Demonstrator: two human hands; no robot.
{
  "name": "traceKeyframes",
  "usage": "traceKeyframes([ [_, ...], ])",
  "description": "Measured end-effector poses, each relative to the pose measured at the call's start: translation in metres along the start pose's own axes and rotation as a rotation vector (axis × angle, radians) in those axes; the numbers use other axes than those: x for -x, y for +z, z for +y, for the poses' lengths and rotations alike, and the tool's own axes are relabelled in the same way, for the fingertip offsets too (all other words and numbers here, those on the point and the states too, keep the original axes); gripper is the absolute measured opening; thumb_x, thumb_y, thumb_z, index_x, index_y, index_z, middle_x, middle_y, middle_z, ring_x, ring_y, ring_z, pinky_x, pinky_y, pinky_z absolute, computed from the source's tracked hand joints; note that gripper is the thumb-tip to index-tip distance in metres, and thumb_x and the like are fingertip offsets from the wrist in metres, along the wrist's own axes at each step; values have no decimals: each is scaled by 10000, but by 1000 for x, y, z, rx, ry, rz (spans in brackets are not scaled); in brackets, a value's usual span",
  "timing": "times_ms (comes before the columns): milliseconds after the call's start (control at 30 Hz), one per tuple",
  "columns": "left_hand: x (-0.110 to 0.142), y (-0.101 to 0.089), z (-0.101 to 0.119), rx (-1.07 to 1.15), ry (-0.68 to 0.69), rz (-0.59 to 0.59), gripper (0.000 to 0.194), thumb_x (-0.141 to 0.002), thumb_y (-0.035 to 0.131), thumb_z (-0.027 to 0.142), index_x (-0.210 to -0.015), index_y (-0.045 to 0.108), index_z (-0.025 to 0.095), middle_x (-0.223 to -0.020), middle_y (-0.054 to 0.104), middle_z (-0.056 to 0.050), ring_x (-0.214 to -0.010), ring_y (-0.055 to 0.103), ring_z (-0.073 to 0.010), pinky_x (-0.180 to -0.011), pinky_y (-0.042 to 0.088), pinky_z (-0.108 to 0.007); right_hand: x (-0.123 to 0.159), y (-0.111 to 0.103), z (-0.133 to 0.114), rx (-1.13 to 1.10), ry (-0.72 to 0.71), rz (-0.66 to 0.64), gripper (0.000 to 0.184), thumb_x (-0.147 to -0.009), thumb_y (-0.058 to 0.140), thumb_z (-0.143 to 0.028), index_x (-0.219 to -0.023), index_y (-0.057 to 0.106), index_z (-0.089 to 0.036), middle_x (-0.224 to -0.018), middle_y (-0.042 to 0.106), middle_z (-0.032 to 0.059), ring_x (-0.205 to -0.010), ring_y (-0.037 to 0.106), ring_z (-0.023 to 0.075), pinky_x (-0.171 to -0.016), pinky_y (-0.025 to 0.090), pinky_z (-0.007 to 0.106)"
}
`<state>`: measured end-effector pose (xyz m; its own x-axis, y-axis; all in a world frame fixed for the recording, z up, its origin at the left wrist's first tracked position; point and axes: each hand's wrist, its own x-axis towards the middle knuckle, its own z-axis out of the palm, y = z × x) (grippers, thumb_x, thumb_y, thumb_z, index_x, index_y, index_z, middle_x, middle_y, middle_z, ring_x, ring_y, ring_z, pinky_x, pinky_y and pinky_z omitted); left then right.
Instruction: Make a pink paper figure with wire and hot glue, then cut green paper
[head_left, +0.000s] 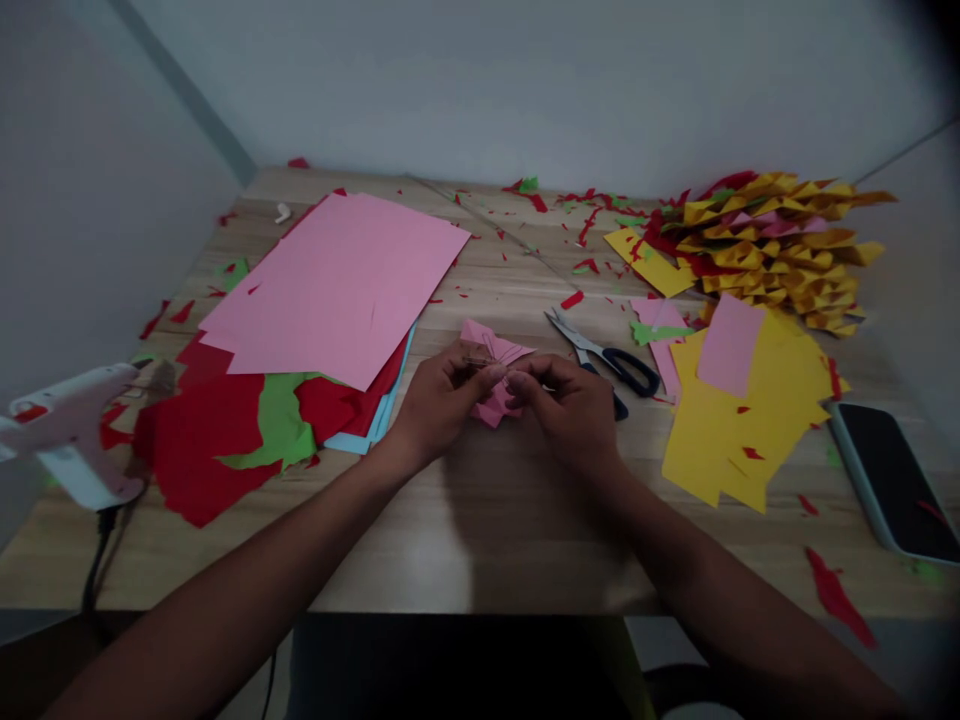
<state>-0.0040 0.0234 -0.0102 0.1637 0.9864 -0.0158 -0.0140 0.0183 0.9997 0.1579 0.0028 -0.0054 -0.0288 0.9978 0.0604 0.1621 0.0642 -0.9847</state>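
A small pink paper flower (495, 408) with pointed, petal-like tips is held just above the table's middle. Thin dark wire-like strands (499, 350) stick up from its centre. My left hand (444, 398) is closed on its left side, thumb and fingers pinched together. From the right, my right hand (574, 412) pinches at the flower's centre, its fingertips nearly touching my left thumb. My fingers hide the exact grip points. Scissors (600, 360) with dark blue handles lie partly open just beyond my right hand.
Pink sheets (345, 285) lie at left over red and blue paper. A white glue gun (82, 430) stands at far left. Yellow sheets (739, 430), a bundle of folded yellow paper (787, 250) and a phone (892, 480) are at right. Red scraps litter the wooden table (390, 560).
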Motion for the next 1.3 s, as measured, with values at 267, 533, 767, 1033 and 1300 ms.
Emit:
traceKeyframes([
  [267,-1,-2,-3,16,7,-39,186,-794,713,342,-770,630,178,-792,610,-5,-779,561,-137,-756,458,-267,-5,-3,3,-37,-24,-85,165,-894,625,-299,-780,648,-182,-657,623,-26,-576,579,98,-578,479,237],
  [533,-1,1,1,124,-125,-10,252,-735,796,383,-770,674,166,-698,598,13,-638,525,-107,-593,419,-227,-7,-2,4,-134,13,-86,154,-862,663,-317,-779,647,-188,-669,625,-31,-578,579,96,-573,484,235],
  [767,-3,-1,5,216,-178,62,249,-729,805,383,-725,683,166,-633,597,27,-567,502,-86,-565,403,-219,-13,-6,2,-160,99,-96,177,-817,723,-340,-778,671,-175,-597,644,-31,-527,603,107,-557,492,242],
  [1033,-2,-1,15,160,-157,139,225,-691,819,352,-723,694,168,-637,591,30,-569,492,-84,-565,409,-219,-11,-5,-1,-1,30,-156,159,-804,725,-334,-815,714,-176,-728,680,-2,-627,563,110,-599,436,254],
  [1300,-2,-10,32,56,-1,135,383,-772,751,431,-1057,670,189,-777,664,1,-668,615,-120,-651,508,-247,-14,-12,-1,-37,-42,-114,212,-876,635,-348,-735,617,-191,-639,554,-35,-544,475,95,-532,387,246],
])
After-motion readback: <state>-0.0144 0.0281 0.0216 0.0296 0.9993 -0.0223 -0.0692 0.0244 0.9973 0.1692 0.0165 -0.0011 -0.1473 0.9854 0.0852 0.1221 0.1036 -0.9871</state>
